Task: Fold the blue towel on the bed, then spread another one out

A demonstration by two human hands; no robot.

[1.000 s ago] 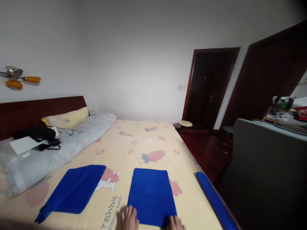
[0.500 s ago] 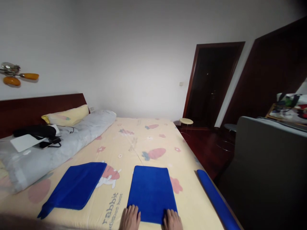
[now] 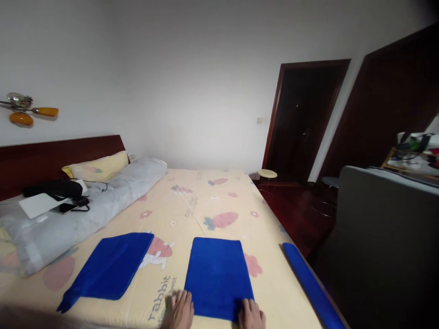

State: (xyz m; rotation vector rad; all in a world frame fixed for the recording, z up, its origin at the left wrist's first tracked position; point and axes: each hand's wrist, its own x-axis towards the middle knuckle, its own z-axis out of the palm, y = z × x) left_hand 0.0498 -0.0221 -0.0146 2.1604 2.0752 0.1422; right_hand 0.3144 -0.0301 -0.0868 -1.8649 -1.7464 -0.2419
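Observation:
A blue cloth (image 3: 217, 274) lies flat, as a rectangle, on the bed in front of me. My left hand (image 3: 181, 310) is at its near left edge, fingers bent and closed against the border. At the near right corner, my right hand (image 3: 252, 314) has its fingers curled over the edge, covering that corner. The fingertips and thumbs are partly hidden. To the left rests a second blue cloth (image 3: 111, 265), skewed, with one corner bunched into a tail. Another blue cloth (image 3: 308, 283) runs as a long strip along the bed's right edge.
A patterned yellow sheet (image 3: 192, 196) covers the bed. Toward the headboard (image 3: 68, 153) lie a grey quilt (image 3: 113, 192), a yellow pillow (image 3: 99, 167) and a black bag (image 3: 51, 188). Right of the bed stand a stool (image 3: 267, 173) and a dark grey panel (image 3: 384, 242).
My left hand has slid left from the cloth's surface to its edge. My right hand has shifted slightly right, and its fingers are more bent. The cloths look unchanged.

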